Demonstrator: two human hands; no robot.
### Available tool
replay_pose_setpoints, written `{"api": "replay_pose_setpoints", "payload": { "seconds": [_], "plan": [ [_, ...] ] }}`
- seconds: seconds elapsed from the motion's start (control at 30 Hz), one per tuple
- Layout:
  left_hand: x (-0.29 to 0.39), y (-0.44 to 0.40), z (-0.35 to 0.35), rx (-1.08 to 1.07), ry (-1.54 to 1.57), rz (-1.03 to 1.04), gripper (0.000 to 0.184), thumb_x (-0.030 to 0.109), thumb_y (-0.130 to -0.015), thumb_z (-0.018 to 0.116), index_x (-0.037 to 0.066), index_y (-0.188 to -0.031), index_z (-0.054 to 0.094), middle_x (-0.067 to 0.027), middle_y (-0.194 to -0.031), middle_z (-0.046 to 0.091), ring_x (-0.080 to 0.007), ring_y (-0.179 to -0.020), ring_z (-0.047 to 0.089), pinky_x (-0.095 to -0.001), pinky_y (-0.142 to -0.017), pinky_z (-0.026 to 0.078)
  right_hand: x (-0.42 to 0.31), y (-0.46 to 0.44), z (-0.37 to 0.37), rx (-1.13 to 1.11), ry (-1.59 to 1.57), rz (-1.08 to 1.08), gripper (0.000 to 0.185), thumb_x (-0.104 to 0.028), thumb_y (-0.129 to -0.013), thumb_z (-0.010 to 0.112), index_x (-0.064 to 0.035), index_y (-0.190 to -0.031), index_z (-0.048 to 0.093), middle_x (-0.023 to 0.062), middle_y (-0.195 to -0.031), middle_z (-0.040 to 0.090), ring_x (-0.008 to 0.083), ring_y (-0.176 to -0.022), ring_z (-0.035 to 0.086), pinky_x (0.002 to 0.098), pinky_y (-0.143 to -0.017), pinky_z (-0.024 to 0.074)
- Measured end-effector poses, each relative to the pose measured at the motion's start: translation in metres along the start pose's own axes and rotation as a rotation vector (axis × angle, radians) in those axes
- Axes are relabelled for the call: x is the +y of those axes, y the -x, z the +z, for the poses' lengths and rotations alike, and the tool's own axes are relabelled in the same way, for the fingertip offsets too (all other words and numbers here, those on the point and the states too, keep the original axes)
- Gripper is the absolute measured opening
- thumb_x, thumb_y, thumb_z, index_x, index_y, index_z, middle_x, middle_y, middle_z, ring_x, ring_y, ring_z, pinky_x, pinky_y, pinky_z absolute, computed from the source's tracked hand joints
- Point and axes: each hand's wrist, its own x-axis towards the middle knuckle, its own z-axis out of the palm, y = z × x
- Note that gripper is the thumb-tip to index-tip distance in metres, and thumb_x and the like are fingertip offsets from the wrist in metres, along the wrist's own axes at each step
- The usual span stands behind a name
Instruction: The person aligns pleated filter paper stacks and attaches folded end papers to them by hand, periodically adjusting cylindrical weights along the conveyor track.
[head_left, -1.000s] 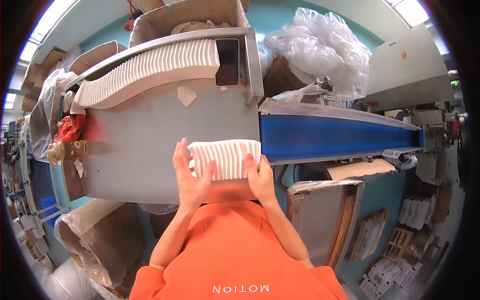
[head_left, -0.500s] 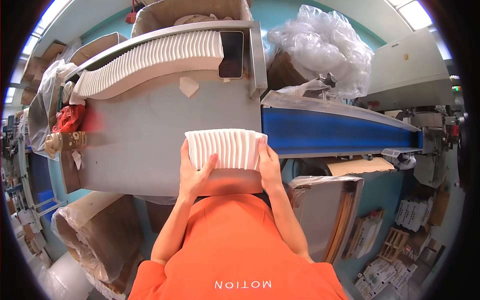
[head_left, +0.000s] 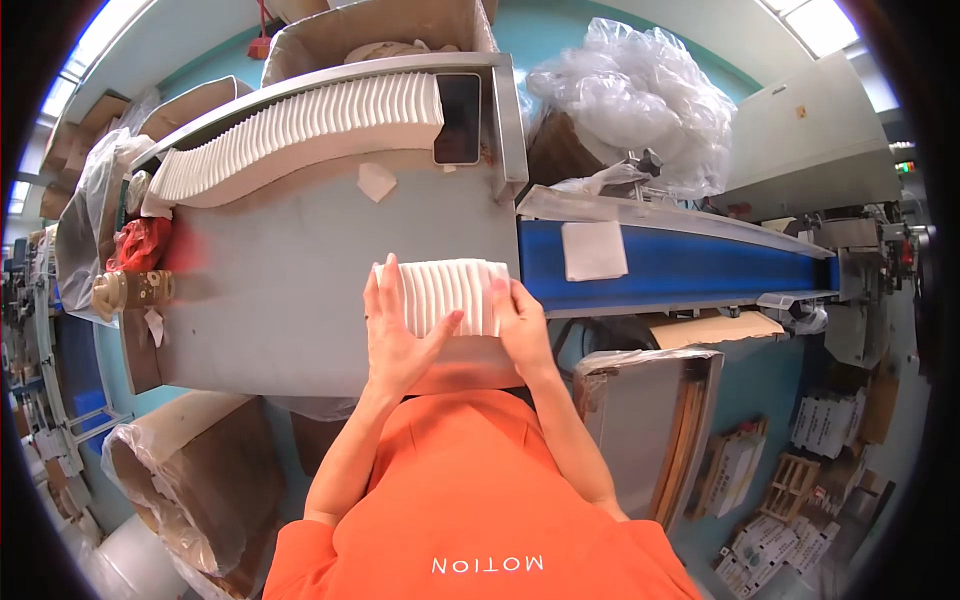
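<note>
- The grey table (head_left: 270, 320) fills my view beneath and beyond the hands, running well out past the left one.
- The blue belt (head_left: 715, 268) stretches away to the right of the right hand.
- A row (head_left: 300, 135) of white folded pieces stands packed along the table's far wall, ahead of the hands and off to their left, bowed into a slight S.
- The stack (head_left: 450, 297) is between the hands, over the table's near part; I can't tell whether its underside touches.
- I judge the step to be gathering and squaring the stack. As I read it, the next move calls for even pressure at both ends, so no piece slips out.
- The stack looks white and matte, its pieces side by side, with wavy ridges running away from the body. Paper or cloth, I can't say.
- My left hand (head_left: 400, 330) grasps its left end, thumb across the ridges; my right hand (head_left: 522, 325) grips the other end, thumb on top.
- A white sheet (head_left: 594, 250) lies on the belt, beyond the right hand and to its right.
- A phone (head_left: 458, 120) sits at the row's right end, ahead of the hands.
- A pale scrap (head_left: 377, 182) lies ahead of the left hand.
</note>
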Motion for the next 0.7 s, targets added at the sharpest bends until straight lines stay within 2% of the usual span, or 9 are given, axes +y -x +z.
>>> {"api": "replay_pose_setpoints", "payload": {
  "seconds": [0.1, 0.2, 0.23, 0.37, 0.47, 0.5, 0.53, 0.6, 0.7],
  "plan": [
    [0.000, 0.000, -0.001, 0.047, -0.013, 0.009, 0.104, 0.044, -0.078, 0.081, 0.002, -0.153, 0.022, -0.0332, -0.151, 0.023, -0.0473, -0.142, 0.026, -0.0549, -0.110, 0.032, -0.003, 0.005, -0.015, -0.054, -0.604, 0.334, 0.033, -0.022, -0.100, 0.058, -0.0035, -0.127, 0.057, 0.0057, -0.110, 0.064, 0.0148, -0.083, 0.062, 0.0307, -0.077, 0.0498],
    [-0.003, 0.000, 0.000, 0.054, -0.005, 0.020, 0.104, 0.043, -0.078, 0.081, 0.002, -0.153, 0.022, -0.0338, -0.151, 0.022, -0.0479, -0.142, 0.025, -0.0550, -0.111, 0.032, -0.001, 0.018, -0.038, -0.231, -0.463, 0.463, 0.034, -0.022, -0.100, 0.057, -0.0038, -0.128, 0.056, 0.0056, -0.106, 0.064, 0.0158, -0.081, 0.061, 0.0336, -0.079, 0.0512],
    [-0.003, 0.000, 0.000, 0.050, -0.009, 0.014, 0.103, 0.041, -0.078, 0.082, 0.003, -0.153, 0.022, -0.0333, -0.151, 0.022, -0.0476, -0.142, 0.025, -0.0543, -0.111, 0.032, -0.005, 0.020, -0.038, -0.193, -0.452, 0.492, 0.031, -0.019, -0.100, 0.057, -0.0038, -0.127, 0.056, 0.0051, -0.102, 0.064, 0.0163, -0.079, 0.061, 0.0333, -0.080, 0.0528],
    [-0.001, -0.001, -0.001, 0.045, -0.031, 0.025, 0.104, 0.040, -0.076, 0.083, 0.003, -0.152, 0.024, -0.0333, -0.152, 0.020, -0.0479, -0.142, 0.025, -0.0540, -0.112, 0.031, 0.001, 0.011, -0.035, 0.206, -0.595, 0.259, 0.028, -0.017, -0.102, 0.056, -0.0015, -0.125, 0.057, 0.0079, -0.106, 0.065, 0.0172, -0.088, 0.063, 0.0269, -0.077, 0.0526],
    [0.009, 0.001, 0.004, 0.036, -0.106, 0.058, 0.104, 0.042, -0.074, 0.084, 0.004, -0.152, 0.025, -0.0334, -0.153, 0.016, -0.0479, -0.142, 0.024, -0.0541, -0.112, 0.030, -0.001, 0.008, -0.013, 0.127, -0.104, 0.068, 0.033, -0.026, -0.101, 0.058, 0.0000, -0.122, 0.058, 0.0100, -0.108, 0.066, 0.0155, -0.093, 0.063, 0.0264, -0.078, 0.0512],
    [0.010, 0.002, 0.006, 0.003, -0.106, 0.074, 0.105, 0.044, -0.074, 0.084, 0.006, -0.153, 0.026, -0.0338, -0.154, 0.013, -0.0479, -0.143, 0.021, -0.0540, -0.112, 0.029, -0.021, 0.013, 0.000, 0.048, 0.230, 0.015, 0.038, -0.031, -0.100, 0.061, 0.0015, -0.120, 0.057, 0.0102, -0.108, 0.065, 0.0134, -0.093, 0.061, 0.0271, -0.079, 0.0499],
    [0.011, 0.004, 0.007, -0.004, -0.127, 0.078, 0.105, 0.044, -0.074, 0.084, 0.006, -0.153, 0.026, -0.0340, -0.155, 0.013, -0.0478, -0.143, 0.021, -0.0539, -0.112, 0.029, -0.002, 0.007, 0.005, 0.023, 0.231, -0.117, 0.041, -0.035, -0.100, 0.060, 0.0016, -0.118, 0.058, 0.0092, -0.106, 0.066, 0.0133, -0.092, 0.060, 0.0287, -0.081, 0.0487],
    [0.016, 0.003, 0.007, -0.010, -0.170, 0.089, 0.105, 0.045, -0.073, 0.084, 0.007, -0.153, 0.027, -0.0343, -0.155, 0.012, -0.0477, -0.144, 0.020, -0.0538, -0.112, 0.028, -0.011, 0.005, 0.004, -0.010, 0.186, 0.062, 0.043, -0.038, -0.101, 0.058, 0.0015, -0.118, 0.060, 0.0079, -0.105, 0.066, 0.0135, -0.093, 0.061, 0.0296, -0.085, 0.0484],
    [0.013, 0.002, 0.004, 0.043, -0.171, 0.097, 0.104, 0.045, -0.072, 0.085, 0.007, -0.152, 0.030, -0.0353, -0.154, 0.013, -0.0488, -0.143, 0.021, -0.0562, -0.107, 0.033, -0.013, 0.012, -0.002, -0.066, -0.559, 0.325, 0.046, -0.041, -0.101, 0.056, 0.0016, -0.119, 0.060, 0.0067, -0.105, 0.067, 0.0147, -0.093, 0.062, 0.0293, -0.086, 0.0481]
  ]
}}
